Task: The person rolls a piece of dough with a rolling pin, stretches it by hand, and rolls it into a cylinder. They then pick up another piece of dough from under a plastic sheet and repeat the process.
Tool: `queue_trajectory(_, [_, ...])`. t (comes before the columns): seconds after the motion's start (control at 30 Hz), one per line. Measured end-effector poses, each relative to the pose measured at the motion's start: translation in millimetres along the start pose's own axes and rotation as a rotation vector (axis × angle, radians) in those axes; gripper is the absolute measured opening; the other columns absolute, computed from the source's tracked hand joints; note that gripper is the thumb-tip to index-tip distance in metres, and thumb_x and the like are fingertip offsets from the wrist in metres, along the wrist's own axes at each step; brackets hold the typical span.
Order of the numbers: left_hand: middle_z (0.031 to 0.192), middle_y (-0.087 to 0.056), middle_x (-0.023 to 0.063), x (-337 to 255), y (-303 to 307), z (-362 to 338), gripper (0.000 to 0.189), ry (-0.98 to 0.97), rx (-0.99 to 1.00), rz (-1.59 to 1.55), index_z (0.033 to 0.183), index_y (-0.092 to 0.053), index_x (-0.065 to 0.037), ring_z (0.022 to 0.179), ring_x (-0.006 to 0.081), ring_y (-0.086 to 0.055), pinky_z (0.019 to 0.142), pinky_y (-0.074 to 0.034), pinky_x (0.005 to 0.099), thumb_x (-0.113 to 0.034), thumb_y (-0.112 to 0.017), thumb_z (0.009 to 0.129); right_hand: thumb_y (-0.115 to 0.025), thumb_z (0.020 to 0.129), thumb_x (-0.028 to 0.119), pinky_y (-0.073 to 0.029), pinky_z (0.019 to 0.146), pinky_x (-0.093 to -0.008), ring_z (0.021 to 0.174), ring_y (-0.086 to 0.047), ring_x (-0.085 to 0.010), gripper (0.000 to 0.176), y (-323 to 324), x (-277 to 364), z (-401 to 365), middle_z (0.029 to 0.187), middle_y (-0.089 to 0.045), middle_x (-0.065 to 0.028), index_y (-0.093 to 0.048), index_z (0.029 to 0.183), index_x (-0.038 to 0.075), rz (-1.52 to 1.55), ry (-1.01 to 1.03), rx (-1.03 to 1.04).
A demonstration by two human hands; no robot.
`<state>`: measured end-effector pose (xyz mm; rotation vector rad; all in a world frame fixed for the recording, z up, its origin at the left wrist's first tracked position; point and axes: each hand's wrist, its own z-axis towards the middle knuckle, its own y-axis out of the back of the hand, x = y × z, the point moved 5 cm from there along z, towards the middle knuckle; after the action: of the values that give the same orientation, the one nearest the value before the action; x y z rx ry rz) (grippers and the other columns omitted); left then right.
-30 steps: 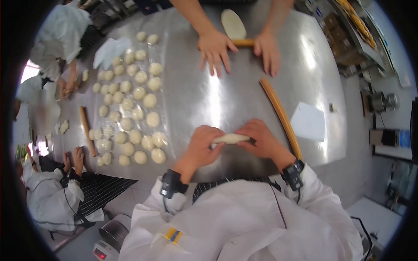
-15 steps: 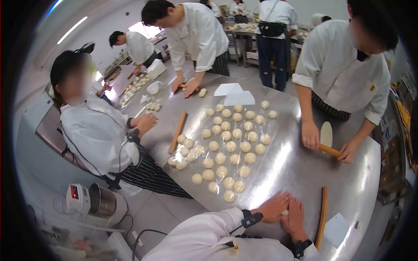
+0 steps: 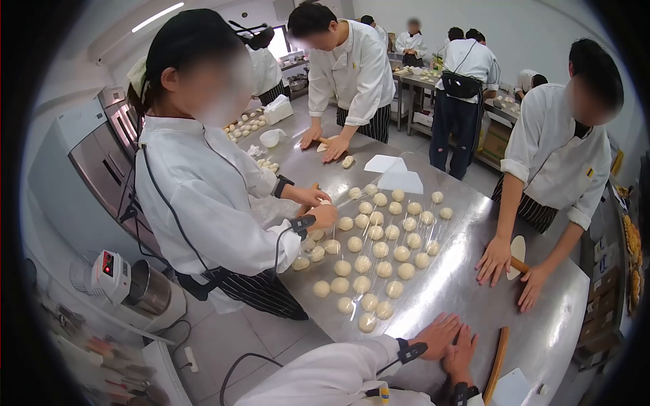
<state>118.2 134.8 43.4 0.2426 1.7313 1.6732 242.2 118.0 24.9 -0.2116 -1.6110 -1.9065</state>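
Note:
My left hand (image 3: 437, 335) lies palm down near the table's front edge with its fingers stretched out. Close beside it on the right, my right hand (image 3: 461, 353) rests on the metal table (image 3: 433, 291), fingers extended and side edge down. The hands touch or nearly touch at the fingertips; whatever is beneath them is hidden. Many round dough balls (image 3: 384, 269) lie in loose rows beyond my left hand, under clear plastic film in places. A wooden rolling pin (image 3: 497, 362) stands lengthwise just right of my right hand, with a white scraper (image 3: 511, 388) beyond it.
A co-worker (image 3: 196, 183) leans over the left side, hands near the dough. Another co-worker (image 3: 552, 149) at the right has a pin on flat dough (image 3: 516, 252). Across the table a co-worker (image 3: 352, 74) rolls dough near two white scrapers (image 3: 399, 181). A mixer (image 3: 145, 287) stands lower left.
The view has shifted. The left co-worker has moved in, with hands now at the dough balls. The right co-worker's hands have opened flat over the pin. The pale piece between my hands no longer shows.

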Motion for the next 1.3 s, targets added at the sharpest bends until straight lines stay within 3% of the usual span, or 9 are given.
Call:
queue_trajectory(0.17, [0.148,-0.037,0.0266,2.5,-8.4,-5.2,0.073,-0.051,-0.079,0.004,0.14,-0.038,0.01,0.145,0.0371,-0.024,0.119,-0.011,0.0488,-0.046,-0.042,0.094,-0.029,0.094,0.063,-0.012,0.116,-0.0582,0.139,-0.035,-0.0433,0.088,1.9,9.5,0.1,0.143,-0.043,-0.029,-0.039,0.139,-0.012,0.026,0.099,0.142])
queue_trajectory(0.4, [0.15,-0.033,0.027,-25.7,-37.7,-73.6,0.075,-0.133,0.027,-0.101,0.143,-0.033,0.011,0.145,0.0358,-0.024,0.12,-0.013,0.0468,-0.046,-0.042,0.095,-0.033,0.091,0.069,-0.016,0.114,-0.0606,0.137,-0.033,-0.0496,0.095,-14.1,33.7,-80.5,0.142,-0.042,-0.0317,-0.035,0.141,-0.011,-0.026,0.132,0.103])
queue_trajectory(0.47, [0.148,-0.036,0.0274,-23.1,-43.6,-73.4,0.072,-0.137,-0.137,-0.175,0.141,-0.035,0.012,0.143,0.0387,-0.027,0.119,-0.014,0.0506,-0.043,-0.043,0.096,-0.033,0.092,0.068,-0.014,0.114,-0.0605,0.137,-0.033,-0.0486,0.093,-14.0,32.9,-71.9,0.142,-0.042,-0.0309,-0.035,0.141,-0.011,-0.029,0.078,0.079])
queue_trajectory(0.57, [0.15,-0.034,0.0259,-12.0,-12.8,-39.0,0.073,-0.023,0.019,-0.092,0.144,-0.034,0.009,0.146,0.0355,-0.023,0.119,-0.012,0.0501,-0.046,-0.041,0.096,-0.032,0.091,0.068,-0.014,0.115,-0.0591,0.138,-0.033,-0.046,0.093,-10.0,22.9,-36.7,0.143,-0.043,-0.0299,-0.037,0.14,-0.012,-0.04,-0.014,0.046])
queue_trajectory(0.77, [0.15,-0.035,0.0265,18.3,0.7,4.6,0.078,-0.04,-0.046,0.006,0.142,-0.036,0.01,0.145,0.0368,-0.024,0.119,-0.013,0.0507,-0.051,-0.042,0.094,-0.038,0.087,0.071,-0.018,0.116,-0.0557,0.137,-0.037,-0.0437,0.098,-8.5,-3.7,11.2,0.142,-0.044,-0.0293,-0.038,0.139,-0.012,-0.067,0.002,0.066])
queue_trajectory(0.93, [0.149,-0.033,0.0301,-9.7,-9.7,-54.6,0.089,-0.121,0.113,-0.094,0.144,-0.032,0.011,0.144,0.0406,-0.026,0.119,-0.014,0.0496,-0.059,-0.046,0.09,-0.051,0.079,0.074,-0.027,0.113,-0.0535,0.135,-0.041,-0.0418,0.105,-0.4,45.1,-46.9,0.147,-0.043,-0.0232,-0.035,0.144,-0.006,0.019,0.114,0.115])
queue_trajectory(1.0, [0.15,-0.031,0.031,-11.7,-17.8,-74.2,0.092,-0.171,-0.018,-0.266,0.143,-0.03,0.013,0.144,0.0421,-0.024,0.119,-0.014,0.0505,-0.059,-0.049,0.089,-0.051,0.08,0.073,-0.026,0.114,-0.0526,0.137,-0.039,-0.0398,0.104,1.2,54.6,-60.5,0.149,-0.04,-0.0216,-0.032,0.146,-0.006,0.054,0.138,0.091])
queue_trajectory(1.1, [0.15,-0.03,0.0313,-3.9,-16.6,-39.2,0.088,-0.134,0.061,-0.036,0.144,-0.029,0.013,0.145,0.0417,-0.022,0.118,-0.013,0.0553,-0.055,-0.048,0.09,-0.053,0.082,0.066,-0.017,0.118,-0.0495,0.141,-0.033,-0.0363,0.098,-2.9,31.1,-33.7,0.148,-0.039,-0.0237,-0.033,0.146,-0.006,-0.057,0.134,0.118])
queue_trajectory(1.3, [0.15,-0.035,0.0268,33.2,-0.6,30.9,0.087,-0.171,-0.062,0.075,0.142,-0.036,0.009,0.145,0.0374,-0.025,0.118,-0.014,0.0525,-0.058,-0.049,0.088,-0.055,0.082,0.064,-0.018,0.119,-0.0484,0.141,-0.034,-0.0377,0.097,2.8,-7.2,32.9,0.148,-0.038,-0.0253,-0.035,0.143,-0.008,-0.061,0.15,0.082])
